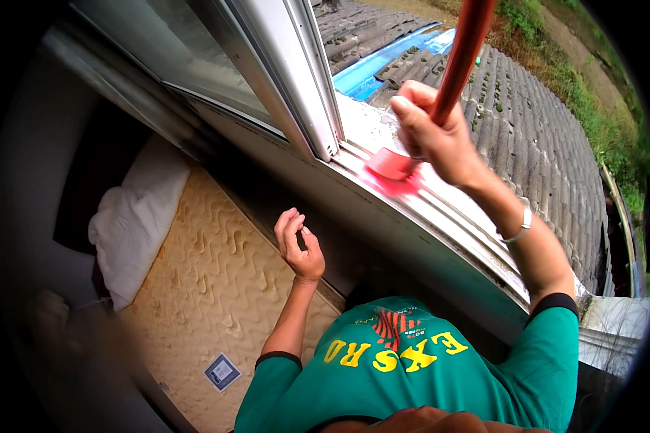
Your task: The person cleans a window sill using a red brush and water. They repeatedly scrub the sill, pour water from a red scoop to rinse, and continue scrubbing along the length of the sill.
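My right hand (433,130) is closed around the red handle (463,59) of a brush with a red head (392,164). The brush's pink-red bristles are blurred and lie on the tracks of the window sill (449,216), just right of the sliding window's aluminium frame (303,81). The handle's far end runs out of view at the top. My left hand (300,243) is raised over the edge of a bare mattress (211,260), with curled fingers apart and nothing in it.
A white pillow or folded bedding (141,222) lies at the mattress's far corner. A label (222,372) is on the mattress. Outside the window are a corrugated roof (531,124), a blue sheet (368,67) and green plants (601,124). The window's glass pane (216,70) stands left of the opening.
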### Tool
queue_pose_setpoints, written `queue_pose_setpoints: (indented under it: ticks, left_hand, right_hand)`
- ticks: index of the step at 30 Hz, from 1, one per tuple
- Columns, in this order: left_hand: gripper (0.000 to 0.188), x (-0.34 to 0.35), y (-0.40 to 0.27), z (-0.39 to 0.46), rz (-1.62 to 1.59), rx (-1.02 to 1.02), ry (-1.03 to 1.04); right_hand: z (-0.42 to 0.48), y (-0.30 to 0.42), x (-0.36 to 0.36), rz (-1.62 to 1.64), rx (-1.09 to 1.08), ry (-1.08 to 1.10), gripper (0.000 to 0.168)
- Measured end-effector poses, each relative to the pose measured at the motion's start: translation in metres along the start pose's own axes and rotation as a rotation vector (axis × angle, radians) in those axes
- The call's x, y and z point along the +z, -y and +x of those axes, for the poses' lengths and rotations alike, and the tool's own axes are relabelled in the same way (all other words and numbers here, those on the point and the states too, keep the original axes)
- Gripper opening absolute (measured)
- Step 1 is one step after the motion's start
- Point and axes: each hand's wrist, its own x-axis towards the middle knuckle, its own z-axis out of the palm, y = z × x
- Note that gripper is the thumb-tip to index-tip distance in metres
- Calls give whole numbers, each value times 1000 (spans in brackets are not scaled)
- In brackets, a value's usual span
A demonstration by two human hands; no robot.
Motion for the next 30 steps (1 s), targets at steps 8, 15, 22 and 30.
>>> queue_pose_setpoints:
  ticks: [8, 15, 22, 30]
  left_hand:
    - [29, 26, -13, 24, -7, 85, -16]
    - [58, 55, -34, 96, 5, 139, -144]
    - [75, 119, -24, 124, -448, 90, -223]
    - [75, 116, -17, 115, -306, 17, -238]
  right_hand:
    - [30, -11, 10, -33, -198, -176, 30]
    - [-7, 38, -28, -370, -12, 88, 32]
    - [89, -4, -16, -169, -569, -300, 27]
    - [108, -74, 12, -54, -403, -8, 24]
